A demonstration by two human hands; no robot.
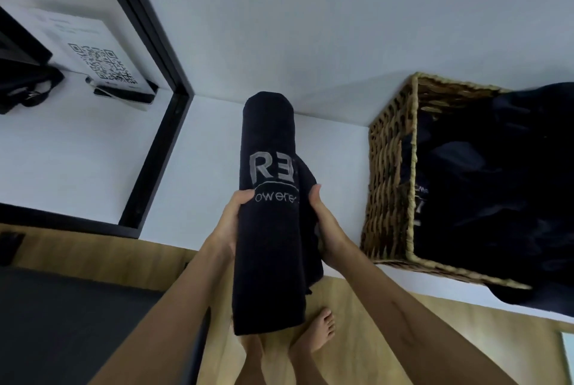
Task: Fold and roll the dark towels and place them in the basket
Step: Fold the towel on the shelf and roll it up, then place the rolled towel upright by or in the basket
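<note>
Gripping the rolled towel (268, 213) between both hands (276, 223), long axis pointing away from me; basket (391, 173) lies rightward, nearer my right hand (324, 226).

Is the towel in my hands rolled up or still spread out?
Rolled up: the towel forms a tight dark tube between the left hand and right hand, one flap loose.

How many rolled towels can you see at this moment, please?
1: the rolled towel, held between the left hand and right hand. Loose dark cloth fills the basket; rolls may be hidden underneath.
</note>
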